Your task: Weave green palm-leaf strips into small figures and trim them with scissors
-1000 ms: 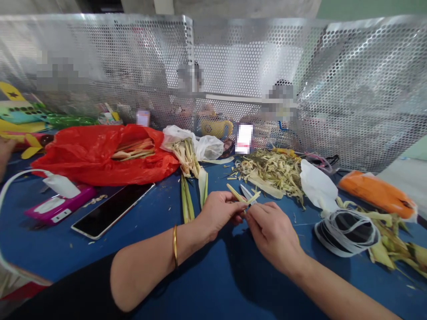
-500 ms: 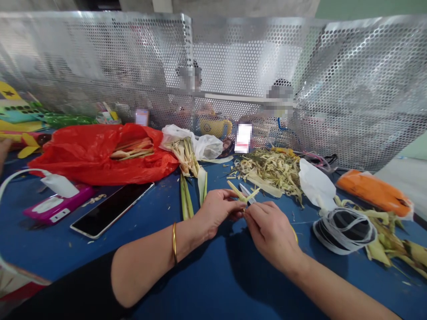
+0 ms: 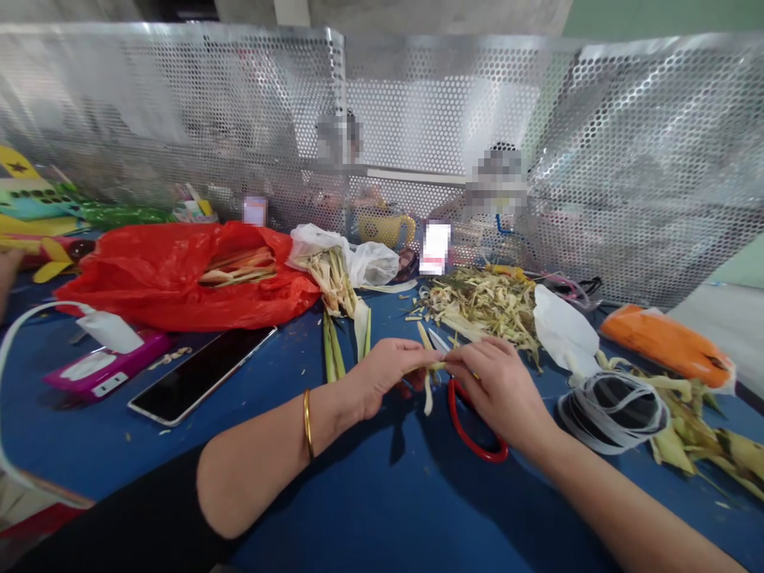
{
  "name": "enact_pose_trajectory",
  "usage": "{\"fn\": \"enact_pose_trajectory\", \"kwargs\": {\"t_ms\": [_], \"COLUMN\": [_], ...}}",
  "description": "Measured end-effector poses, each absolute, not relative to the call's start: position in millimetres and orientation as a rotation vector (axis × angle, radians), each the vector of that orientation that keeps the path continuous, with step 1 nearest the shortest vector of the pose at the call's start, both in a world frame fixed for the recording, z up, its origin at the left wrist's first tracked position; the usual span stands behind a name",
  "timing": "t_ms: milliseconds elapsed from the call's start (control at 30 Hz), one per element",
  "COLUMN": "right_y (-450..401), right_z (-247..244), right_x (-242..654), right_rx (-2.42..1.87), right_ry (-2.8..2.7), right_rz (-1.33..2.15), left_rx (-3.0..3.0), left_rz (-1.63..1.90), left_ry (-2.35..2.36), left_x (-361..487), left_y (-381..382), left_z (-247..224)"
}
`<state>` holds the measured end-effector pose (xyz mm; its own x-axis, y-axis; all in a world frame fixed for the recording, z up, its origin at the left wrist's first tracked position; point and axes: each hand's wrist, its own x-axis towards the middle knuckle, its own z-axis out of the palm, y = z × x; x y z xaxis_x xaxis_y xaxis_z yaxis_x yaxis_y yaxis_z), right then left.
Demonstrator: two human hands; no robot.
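Pinched between the fingertips of my left hand [image 3: 387, 374] is a pale yellow-green plant strip [image 3: 428, 394], folded or crossed, with ends pointing up and down. My right hand [image 3: 504, 390] meets it from the other side, thumb and fingers closed on a strip end. Red-handled scissors [image 3: 500, 455] show beneath my right hand, their blades pointing away from me; whether that hand still grips them I cannot tell. Beyond my fingers lies a heap of shredded plant trimmings [image 3: 489, 310]. Green stalks [image 3: 333, 350] and a pale bundle of stalks [image 3: 334, 286] lie beyond my left wrist.
On the blue table [image 3: 370, 501] are a red plastic bag [image 3: 143, 270], a phone [image 3: 203, 374], a purple power strip [image 3: 107, 370], a wound coil of white cord [image 3: 614, 410] and an orange packet [image 3: 668, 346]. A perforated metal screen [image 3: 418, 119] stands behind, people beyond it. Another person's hand [image 3: 7, 270] shows far left.
My right hand has shifted slightly and its fingers have moved from the scissors onto the strip. The red scissor handles have come into sight. One strip end now hangs down.
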<state>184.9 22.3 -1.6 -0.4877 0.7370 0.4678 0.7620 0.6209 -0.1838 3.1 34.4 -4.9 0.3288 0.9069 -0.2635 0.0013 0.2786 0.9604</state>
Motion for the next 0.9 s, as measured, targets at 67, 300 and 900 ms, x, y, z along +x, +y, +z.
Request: {"fn": "enact_pose_trajectory", "kwargs": {"t_ms": [67, 300, 900], "right_y": [24, 26, 17], "right_z": [-3, 1, -13], "right_x": [185, 187, 168], "right_rx": [-1.188, -1.42, -1.321], "right_ry": [-2.371, -2.202, -1.532], "right_rz": [0.015, 0.435, 0.923], "left_rx": [1.226, 1.423, 1.634], "left_rz": [0.761, 0.679, 0.591], "left_ry": [1.065, 1.054, 0.939], "left_x": [3, 0, 7], "left_y": [35, 38, 18], "left_z": [-9, -10, -10]}}
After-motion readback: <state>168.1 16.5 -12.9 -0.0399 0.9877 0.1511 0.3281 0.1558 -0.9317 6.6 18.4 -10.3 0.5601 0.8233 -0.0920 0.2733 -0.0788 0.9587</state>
